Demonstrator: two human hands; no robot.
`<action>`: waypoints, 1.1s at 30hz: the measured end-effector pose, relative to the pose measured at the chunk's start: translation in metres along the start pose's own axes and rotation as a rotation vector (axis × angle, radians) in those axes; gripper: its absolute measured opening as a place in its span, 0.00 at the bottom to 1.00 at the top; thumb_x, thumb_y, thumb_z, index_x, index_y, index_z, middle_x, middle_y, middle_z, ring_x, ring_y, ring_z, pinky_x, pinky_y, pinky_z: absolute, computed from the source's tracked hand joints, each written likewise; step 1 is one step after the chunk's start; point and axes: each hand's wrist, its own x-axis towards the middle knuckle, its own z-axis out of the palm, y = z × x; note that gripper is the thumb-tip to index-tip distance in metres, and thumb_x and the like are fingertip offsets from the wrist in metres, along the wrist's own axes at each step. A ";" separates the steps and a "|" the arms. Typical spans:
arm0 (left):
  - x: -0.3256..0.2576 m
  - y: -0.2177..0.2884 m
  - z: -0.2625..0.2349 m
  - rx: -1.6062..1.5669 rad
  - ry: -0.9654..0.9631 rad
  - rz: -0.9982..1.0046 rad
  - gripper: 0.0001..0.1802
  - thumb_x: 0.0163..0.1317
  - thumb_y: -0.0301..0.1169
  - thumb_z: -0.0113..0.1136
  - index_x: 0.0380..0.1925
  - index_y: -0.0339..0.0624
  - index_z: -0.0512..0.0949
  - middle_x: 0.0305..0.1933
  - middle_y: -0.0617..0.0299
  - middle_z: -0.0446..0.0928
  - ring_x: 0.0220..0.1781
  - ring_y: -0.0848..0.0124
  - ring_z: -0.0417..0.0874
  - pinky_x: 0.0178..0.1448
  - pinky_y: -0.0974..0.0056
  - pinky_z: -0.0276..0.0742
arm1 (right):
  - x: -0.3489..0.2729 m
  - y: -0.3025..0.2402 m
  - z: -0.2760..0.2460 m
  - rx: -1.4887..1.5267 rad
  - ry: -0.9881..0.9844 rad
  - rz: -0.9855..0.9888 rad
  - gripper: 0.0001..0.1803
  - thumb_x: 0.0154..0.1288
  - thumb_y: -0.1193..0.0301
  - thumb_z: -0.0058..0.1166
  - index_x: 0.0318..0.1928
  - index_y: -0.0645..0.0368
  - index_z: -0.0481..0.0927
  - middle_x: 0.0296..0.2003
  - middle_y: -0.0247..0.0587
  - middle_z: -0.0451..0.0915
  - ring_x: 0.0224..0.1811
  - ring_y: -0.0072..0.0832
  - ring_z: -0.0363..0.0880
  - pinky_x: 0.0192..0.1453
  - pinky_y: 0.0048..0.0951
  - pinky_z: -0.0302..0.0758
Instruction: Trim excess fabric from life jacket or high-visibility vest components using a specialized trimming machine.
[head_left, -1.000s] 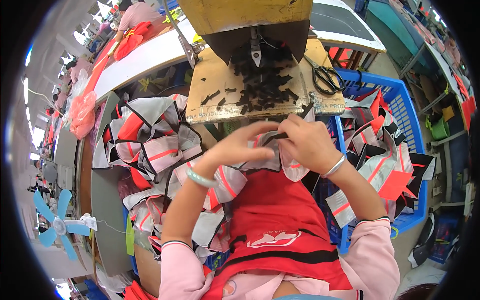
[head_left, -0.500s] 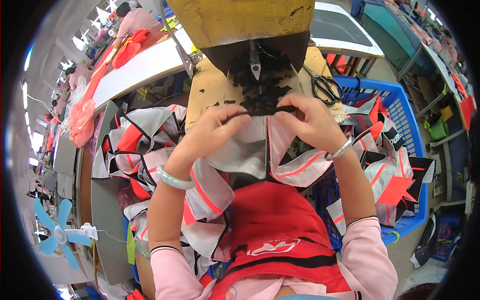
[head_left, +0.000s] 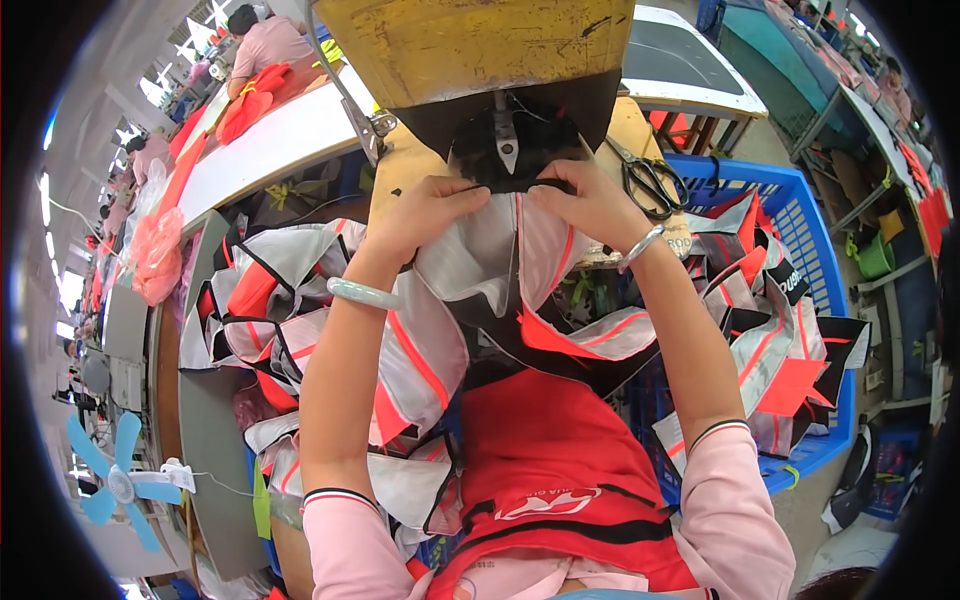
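My left hand (head_left: 425,212) and my right hand (head_left: 590,203) both pinch the top edge of a grey fabric piece with orange stripes and black trim (head_left: 490,255). They hold it up against the needle area (head_left: 507,150) of a yellow sewing machine (head_left: 480,45). The cloth hangs down from my fingers toward my red apron (head_left: 545,450). A pale green bangle sits on my left wrist and a silver one on my right.
A pile of similar grey and orange pieces (head_left: 270,290) lies to my left. A blue plastic crate (head_left: 800,240) with more pieces stands at my right. Black scissors (head_left: 650,185) rest on the wooden table. A blue fan (head_left: 115,485) is at lower left; other people work far behind.
Both hands have moved up and away from my body, carrying the fabric piece from above my lap to the machine's needle.
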 end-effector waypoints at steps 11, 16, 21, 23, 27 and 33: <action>0.012 -0.003 -0.003 -0.096 0.032 0.004 0.27 0.62 0.42 0.61 0.52 0.28 0.76 0.48 0.55 0.80 0.52 0.69 0.77 0.57 0.68 0.70 | 0.018 0.006 -0.001 0.076 0.016 0.019 0.15 0.60 0.65 0.58 0.38 0.68 0.80 0.28 0.34 0.77 0.32 0.18 0.72 0.37 0.22 0.71; 0.013 0.000 0.000 -0.117 0.067 -0.029 0.26 0.62 0.42 0.61 0.51 0.29 0.77 0.47 0.57 0.80 0.51 0.70 0.77 0.56 0.68 0.70 | 0.020 0.007 -0.004 0.046 0.014 0.012 0.15 0.60 0.65 0.58 0.38 0.66 0.80 0.29 0.33 0.78 0.33 0.17 0.72 0.37 0.22 0.70; 0.002 -0.007 -0.019 -0.219 0.081 -0.031 0.23 0.63 0.41 0.59 0.48 0.30 0.79 0.43 0.60 0.81 0.47 0.73 0.78 0.52 0.70 0.71 | -0.003 -0.014 -0.036 0.082 0.052 0.029 0.13 0.61 0.66 0.56 0.38 0.66 0.79 0.29 0.32 0.77 0.32 0.18 0.71 0.37 0.22 0.70; -0.013 -0.017 -0.018 -0.074 -0.046 0.061 0.19 0.64 0.39 0.58 0.43 0.32 0.80 0.37 0.64 0.80 0.40 0.77 0.76 0.46 0.71 0.72 | -0.029 -0.026 -0.034 0.077 -0.193 -0.090 0.12 0.62 0.66 0.56 0.38 0.64 0.79 0.28 0.35 0.78 0.31 0.21 0.74 0.36 0.24 0.72; -0.037 0.007 0.018 0.230 -0.255 0.086 0.12 0.66 0.36 0.57 0.35 0.36 0.78 0.27 0.74 0.73 0.31 0.85 0.68 0.34 0.74 0.67 | -0.094 -0.070 0.003 -0.359 -0.382 -0.446 0.15 0.61 0.63 0.58 0.45 0.58 0.78 0.40 0.42 0.79 0.33 0.35 0.81 0.34 0.32 0.77; -0.046 0.037 0.054 0.196 -0.393 0.119 0.17 0.61 0.38 0.58 0.36 0.31 0.78 0.31 0.67 0.77 0.35 0.81 0.72 0.42 0.71 0.71 | -0.102 -0.070 0.054 -0.839 -0.186 -0.530 0.17 0.53 0.72 0.51 0.44 0.67 0.75 0.41 0.50 0.78 0.30 0.35 0.81 0.30 0.32 0.77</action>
